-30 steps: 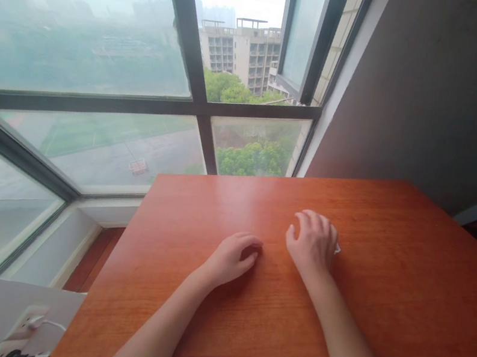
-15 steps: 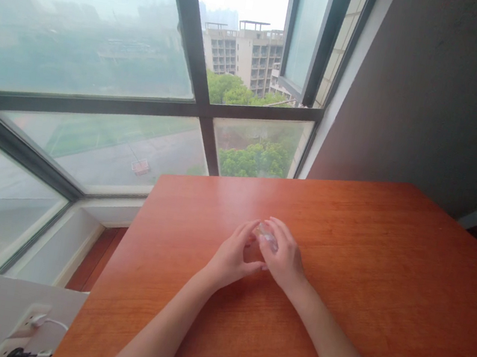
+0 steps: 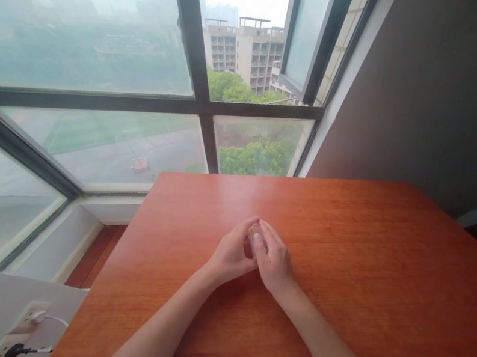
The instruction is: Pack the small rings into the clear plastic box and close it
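Note:
Just beyond the middle of the wooden table, both hands meet around a small clear, shiny object with a yellowish tint at its top. My right hand is closed on it, thumb pressed along its near side. Curved around the left of the same object, my left hand has its fingertips meeting those of the right hand at the far end. Most of the object is hidden by the fingers, so its exact kind cannot be made out.
The reddish-brown wooden table reaches up to a large dark-framed window. A grey wall rises at the right. At lower left, plugs and cables sit in a wall socket.
The right hand has moved slightly left and turned inward, closing the gap to the left hand. The clear object has shifted left with it and is tilted more upright, its yellowish end showing.

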Motion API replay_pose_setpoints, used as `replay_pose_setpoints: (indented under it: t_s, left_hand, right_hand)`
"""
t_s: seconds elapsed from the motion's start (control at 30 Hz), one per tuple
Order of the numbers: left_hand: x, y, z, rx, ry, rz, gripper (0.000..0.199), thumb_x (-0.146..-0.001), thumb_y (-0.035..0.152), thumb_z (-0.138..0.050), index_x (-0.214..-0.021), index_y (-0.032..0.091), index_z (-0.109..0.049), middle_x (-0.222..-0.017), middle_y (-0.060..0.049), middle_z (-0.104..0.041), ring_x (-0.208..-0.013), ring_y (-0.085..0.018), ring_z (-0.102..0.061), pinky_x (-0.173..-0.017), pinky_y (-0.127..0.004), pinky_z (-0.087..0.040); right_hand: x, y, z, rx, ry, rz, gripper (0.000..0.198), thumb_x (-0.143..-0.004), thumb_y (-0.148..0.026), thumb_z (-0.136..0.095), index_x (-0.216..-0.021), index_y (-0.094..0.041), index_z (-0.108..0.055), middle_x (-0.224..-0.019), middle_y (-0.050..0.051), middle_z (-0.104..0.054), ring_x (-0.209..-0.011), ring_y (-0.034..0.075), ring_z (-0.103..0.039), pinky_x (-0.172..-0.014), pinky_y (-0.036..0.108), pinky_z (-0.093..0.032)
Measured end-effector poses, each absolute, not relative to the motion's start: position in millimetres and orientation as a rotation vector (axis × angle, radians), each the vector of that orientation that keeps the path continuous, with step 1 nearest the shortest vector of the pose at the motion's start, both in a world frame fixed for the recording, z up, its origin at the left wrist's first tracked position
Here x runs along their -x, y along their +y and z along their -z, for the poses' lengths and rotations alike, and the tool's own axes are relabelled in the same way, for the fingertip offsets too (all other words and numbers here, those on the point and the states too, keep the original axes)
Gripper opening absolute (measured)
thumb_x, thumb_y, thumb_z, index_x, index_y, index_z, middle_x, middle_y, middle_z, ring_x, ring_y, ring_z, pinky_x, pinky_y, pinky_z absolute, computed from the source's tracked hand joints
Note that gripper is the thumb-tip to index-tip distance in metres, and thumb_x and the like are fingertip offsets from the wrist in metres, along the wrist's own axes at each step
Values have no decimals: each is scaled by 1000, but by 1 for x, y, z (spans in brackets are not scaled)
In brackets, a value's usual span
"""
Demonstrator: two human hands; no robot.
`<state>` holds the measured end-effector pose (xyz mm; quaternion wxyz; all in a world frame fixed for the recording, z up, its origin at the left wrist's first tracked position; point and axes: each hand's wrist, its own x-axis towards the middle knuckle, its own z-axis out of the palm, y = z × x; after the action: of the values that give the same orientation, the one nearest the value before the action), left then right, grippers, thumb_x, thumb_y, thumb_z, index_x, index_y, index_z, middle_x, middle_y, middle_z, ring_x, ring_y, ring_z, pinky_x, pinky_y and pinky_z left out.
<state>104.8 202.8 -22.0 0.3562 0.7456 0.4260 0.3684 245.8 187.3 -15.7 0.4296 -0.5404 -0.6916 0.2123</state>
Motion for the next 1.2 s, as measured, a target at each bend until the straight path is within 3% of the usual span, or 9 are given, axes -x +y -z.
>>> replay_pose_setpoints:
  t_s: [0.33,0.53,0.67,0.83,1.07,1.2]
  left_hand:
    - [-100,208,24,-1709,967,-969,84,-69,15,-75,-142,19,-33,-141,-17,-46,-126,-30,-51,-101,-39,-49]
    - [-100,205,15,-1441,848,-925,86,-70,21,-79,-141,24,-31,-136,-14,-49,-113,-27,-60,-93,-39,-52]
    - [-92,208,5,-1327,827,-984,87,-65,24,-83,-135,29,-32,-138,-12,-45,-117,-27,-56,-90,-37,-53]
    - [-47,216,-25,-1339,1000,-1011,76,-64,28,-84,-126,26,-39,-130,-11,-53,-116,-28,-56,-93,-38,-50]
    - [20,214,-56,-1462,1378,-1029,80,-63,40,-82,-134,27,-49,-128,-9,-54,-113,-27,-56,-90,-35,-49]
    - [26,216,-53,-1521,1587,-944,77,-67,50,-76,-136,28,-50,-113,-6,-59,-107,-25,-59,-88,-34,-49]
  right_hand:
    - [-252,191,17,1319,-1529,-636,45,-96,-39,-38,-130,-17,-57,-132,12,-60,-124,24,-54,-107,40,-43]
    - [-263,202,28,1258,-1215,-878,46,-93,-50,-45,-129,-24,-58,-134,8,-60,-124,25,-55,-104,43,-45]
    - [-272,209,35,1218,-1103,-949,46,-90,-53,-49,-127,-26,-58,-134,8,-60,-122,27,-56,-101,47,-47]
    - [-280,213,35,1244,-1101,-967,44,-88,-52,-52,-120,-23,-60,-131,10,-60,-118,28,-58,-98,48,-49]
    - [-282,213,35,1263,-1164,-940,41,-88,-49,-52,-118,-23,-60,-129,11,-62,-115,27,-61,-95,45,-51]
    - [-283,212,35,1299,-1266,-858,38,-88,-45,-54,-118,-22,-61,-127,11,-64,-119,26,-59,-99,43,-49]
